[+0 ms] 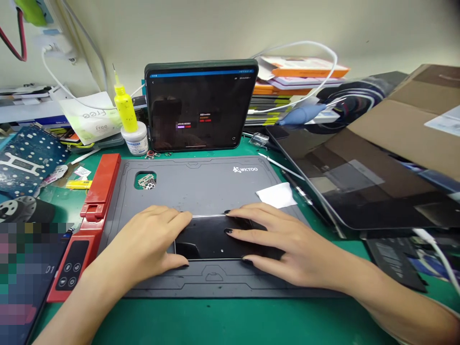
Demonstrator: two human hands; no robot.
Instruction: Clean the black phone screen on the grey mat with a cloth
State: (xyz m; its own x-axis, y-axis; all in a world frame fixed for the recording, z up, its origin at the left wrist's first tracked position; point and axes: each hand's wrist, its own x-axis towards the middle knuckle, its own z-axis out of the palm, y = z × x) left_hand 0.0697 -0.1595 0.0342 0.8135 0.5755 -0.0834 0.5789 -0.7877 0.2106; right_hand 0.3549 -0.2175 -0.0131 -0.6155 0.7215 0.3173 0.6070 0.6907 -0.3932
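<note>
My left hand (143, 239) and my right hand (273, 239) both lie on a glossy black glass panel (212, 237), fingers spanning it from its far edge to its near edge. The panel lies flat on a grey WKTOO work mat (194, 187), and my hands cover much of it. A small square of white paper (276, 195) sits on the mat just beyond my right fingers. A red clamping tool with black buttons (98, 201) stands next to the mat's left side, near my left wrist.
A tablet (199, 105) stands behind the mat, beside a yellow bottle (125, 108) and a white jar (135, 139). A circuit board (25, 158) lies at the left. A large dark glass sheet (359, 182) and cardboard (406, 115) fill the right side.
</note>
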